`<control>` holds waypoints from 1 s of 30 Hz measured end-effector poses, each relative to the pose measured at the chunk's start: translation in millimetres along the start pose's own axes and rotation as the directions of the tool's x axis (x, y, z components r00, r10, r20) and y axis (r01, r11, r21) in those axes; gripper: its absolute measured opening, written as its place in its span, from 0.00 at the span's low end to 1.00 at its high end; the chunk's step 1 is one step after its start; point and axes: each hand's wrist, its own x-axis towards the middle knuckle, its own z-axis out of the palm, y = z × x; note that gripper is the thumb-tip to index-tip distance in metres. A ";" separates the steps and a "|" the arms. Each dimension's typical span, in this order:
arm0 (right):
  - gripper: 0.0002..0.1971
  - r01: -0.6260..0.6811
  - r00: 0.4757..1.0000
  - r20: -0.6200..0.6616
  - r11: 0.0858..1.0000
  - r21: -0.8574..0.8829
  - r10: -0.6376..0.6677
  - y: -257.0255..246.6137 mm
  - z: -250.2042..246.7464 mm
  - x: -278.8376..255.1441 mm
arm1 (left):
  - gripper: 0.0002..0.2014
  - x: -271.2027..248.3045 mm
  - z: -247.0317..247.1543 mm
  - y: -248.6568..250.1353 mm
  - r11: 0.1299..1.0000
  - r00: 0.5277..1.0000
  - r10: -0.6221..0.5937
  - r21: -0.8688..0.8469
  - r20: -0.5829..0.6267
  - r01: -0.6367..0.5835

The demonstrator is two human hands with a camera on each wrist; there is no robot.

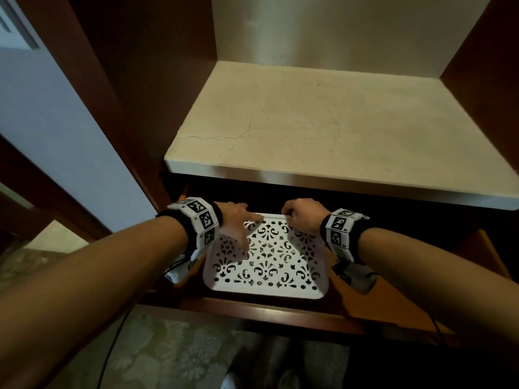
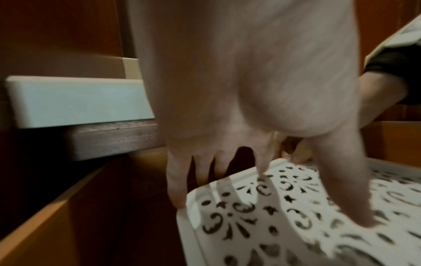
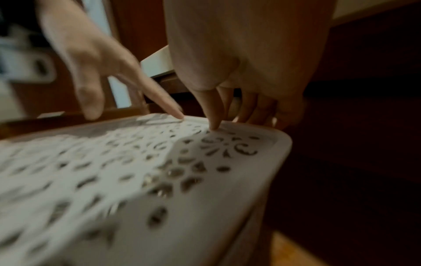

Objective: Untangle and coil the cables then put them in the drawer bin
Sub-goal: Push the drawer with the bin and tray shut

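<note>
A white bin with a lace-cut lid (image 1: 266,293) lies in the open wooden drawer (image 1: 280,314). My left hand (image 1: 241,221) rests on the lid's far left part with its fingers spread and straight; in the left wrist view the thumb (image 2: 355,207) and a fingertip (image 2: 262,171) touch the lid (image 2: 262,237). My right hand (image 1: 302,217) grips the lid's far rim, thumb (image 3: 210,115) on top and fingers curled behind the edge (image 3: 255,133). No cable shows in any view.
A cream stone counter (image 1: 337,122) overhangs the drawer's back, close above both hands. Wooden cabinet walls (image 1: 126,80) stand at either side. The drawer's side wall (image 2: 56,225) runs left of the bin. Patterned carpet (image 1: 182,355) lies below.
</note>
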 end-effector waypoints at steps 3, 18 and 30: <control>0.33 0.097 0.993 0.084 0.984 -0.151 -0.085 -4.8 2.4 -13.1 | 0.51 -2.7 2.9 2.7 0.998 0.999 0.010 0.054 0.053 -0.013; 0.71 0.207 0.910 0.415 0.865 -0.457 0.002 -18.0 28.7 -34.2 | 0.69 1.2 32.1 15.4 0.952 0.997 -0.074 0.301 0.039 0.059; 0.67 0.155 0.906 0.418 0.870 -0.468 0.063 -18.8 17.1 -54.1 | 0.62 -4.5 23.7 4.0 0.972 0.999 -0.032 0.233 0.030 0.024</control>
